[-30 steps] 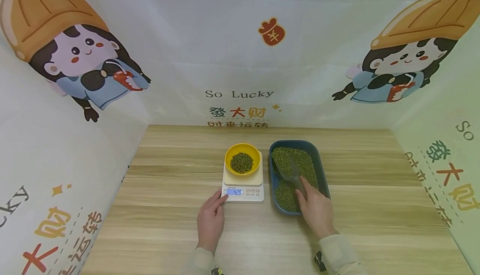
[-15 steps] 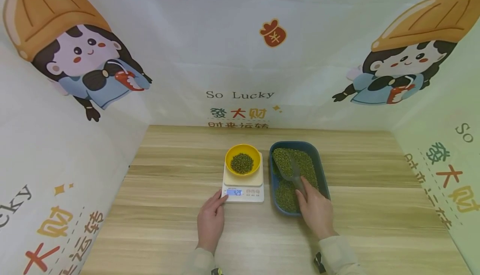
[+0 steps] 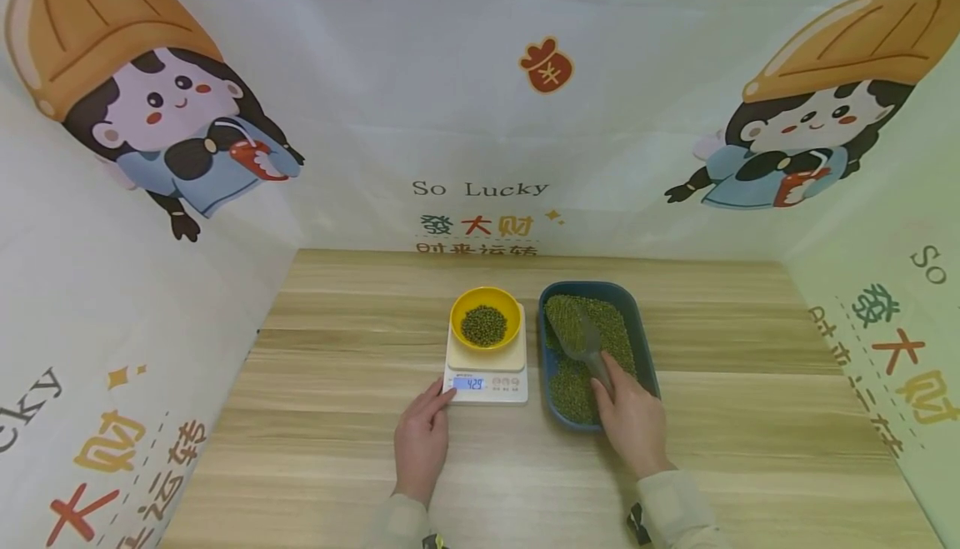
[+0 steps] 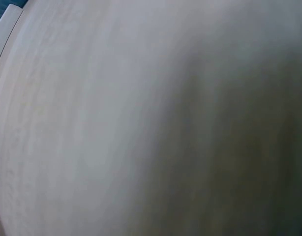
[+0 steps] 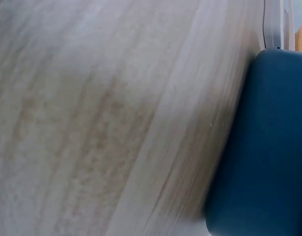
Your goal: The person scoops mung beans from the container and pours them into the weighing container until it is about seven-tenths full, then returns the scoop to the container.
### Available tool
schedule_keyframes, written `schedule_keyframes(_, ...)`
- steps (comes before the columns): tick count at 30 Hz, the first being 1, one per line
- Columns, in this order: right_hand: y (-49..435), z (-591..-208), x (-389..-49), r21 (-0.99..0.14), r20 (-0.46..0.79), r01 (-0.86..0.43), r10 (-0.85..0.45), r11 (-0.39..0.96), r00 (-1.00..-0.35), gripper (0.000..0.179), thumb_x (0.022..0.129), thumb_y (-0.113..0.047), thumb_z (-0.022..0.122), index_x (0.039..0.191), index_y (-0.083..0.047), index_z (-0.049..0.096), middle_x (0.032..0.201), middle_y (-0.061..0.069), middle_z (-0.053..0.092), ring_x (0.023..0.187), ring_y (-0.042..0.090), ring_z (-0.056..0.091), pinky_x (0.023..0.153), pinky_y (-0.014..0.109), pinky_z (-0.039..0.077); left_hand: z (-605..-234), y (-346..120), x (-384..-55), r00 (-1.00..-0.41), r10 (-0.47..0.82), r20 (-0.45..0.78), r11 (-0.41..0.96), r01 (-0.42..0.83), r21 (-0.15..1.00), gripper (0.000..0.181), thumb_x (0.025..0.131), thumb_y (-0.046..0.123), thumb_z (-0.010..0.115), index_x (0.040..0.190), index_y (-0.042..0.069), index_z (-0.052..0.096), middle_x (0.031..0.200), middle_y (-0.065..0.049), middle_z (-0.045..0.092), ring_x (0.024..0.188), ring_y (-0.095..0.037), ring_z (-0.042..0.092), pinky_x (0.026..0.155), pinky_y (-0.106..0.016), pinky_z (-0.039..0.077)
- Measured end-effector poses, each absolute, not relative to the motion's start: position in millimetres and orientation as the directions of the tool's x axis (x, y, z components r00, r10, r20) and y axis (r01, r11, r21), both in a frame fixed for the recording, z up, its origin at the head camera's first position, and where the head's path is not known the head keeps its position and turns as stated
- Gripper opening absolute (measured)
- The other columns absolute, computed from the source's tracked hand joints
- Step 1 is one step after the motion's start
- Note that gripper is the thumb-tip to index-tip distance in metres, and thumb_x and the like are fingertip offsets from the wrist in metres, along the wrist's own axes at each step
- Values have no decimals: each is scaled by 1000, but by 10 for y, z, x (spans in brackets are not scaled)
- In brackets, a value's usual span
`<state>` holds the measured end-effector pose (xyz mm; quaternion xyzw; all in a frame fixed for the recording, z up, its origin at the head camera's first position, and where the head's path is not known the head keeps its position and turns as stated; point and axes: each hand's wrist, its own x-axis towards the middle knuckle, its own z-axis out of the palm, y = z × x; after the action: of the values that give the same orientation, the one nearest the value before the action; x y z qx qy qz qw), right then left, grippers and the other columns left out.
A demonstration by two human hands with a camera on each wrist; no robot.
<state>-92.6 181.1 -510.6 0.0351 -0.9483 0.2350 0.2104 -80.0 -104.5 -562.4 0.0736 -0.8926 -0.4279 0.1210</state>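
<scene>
My left hand touches the front left corner of a white kitchen scale, fingertips right at its edge beside the lit display, which appears to read 429. On the scale stands a yellow bowl with a small heap of green mung beans. My right hand grips the handle of a grey translucent scoop. Beans fill the scoop's blade, which lies low within a dark blue tray of more mung beans. The right wrist view catches the tray's outer wall, not the fingers.
The scale and tray stand side by side, a narrow gap between them, on a wood-grain table. Printed white cloth encloses the table at the back and both sides. The left wrist view mostly holds blurred tabletop.
The scoop's blade has shifted very slightly within the tray. Both hands and the display reading stay the same, and the head view has moved a touch.
</scene>
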Motion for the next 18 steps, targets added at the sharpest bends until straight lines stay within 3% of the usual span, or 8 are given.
schedule_keyframes(18, 1817, -5075, -950, -400, 345, -140, 8, 906, -938, 43, 82, -26, 62, 121, -8, 55, 94, 16, 66, 67, 30, 62, 51, 42, 49, -5657, -1055, -799, -960, -234, 152, 615, -25, 788, 29, 87, 8, 49, 107, 20, 65, 128, 10, 49, 119, -16, 43, 101, -40, 34)
